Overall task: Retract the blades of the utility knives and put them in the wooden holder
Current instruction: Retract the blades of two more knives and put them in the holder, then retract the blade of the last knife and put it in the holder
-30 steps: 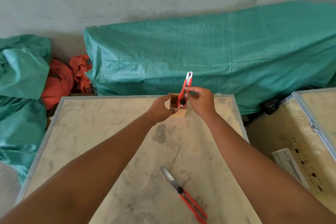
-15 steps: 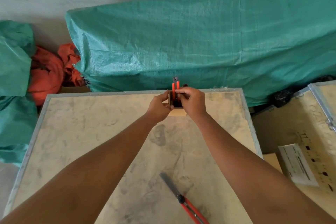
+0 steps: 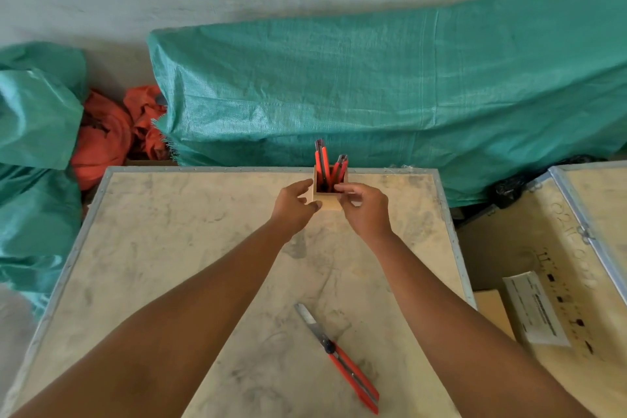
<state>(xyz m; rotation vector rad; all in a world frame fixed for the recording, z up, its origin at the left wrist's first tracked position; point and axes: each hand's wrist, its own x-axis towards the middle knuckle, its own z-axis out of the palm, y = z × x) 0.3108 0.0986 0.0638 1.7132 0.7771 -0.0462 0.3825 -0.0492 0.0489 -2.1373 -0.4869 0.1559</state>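
Knives (image 3: 330, 168): two stood in holder (image 3: 326, 201) between loose, empty hands (image 3: 294, 205) (image 3: 364, 209). Third (image 3: 339, 356), blade out, lay nearer; judged next for retracting.

Matt wooden holder (image 3: 328, 202), red plastic knife (image 3: 354, 374) — bare metal blade, scuffed tabletop (image 3: 169, 248)

No text can be read anywhere. Printed lines are seen on the white box (image 3: 534, 309), well to the right of the right hand (image 3: 364, 210), but they are too blurred. Dark markings on the crate lid (image 3: 559, 268) beside it cannot be made out either.
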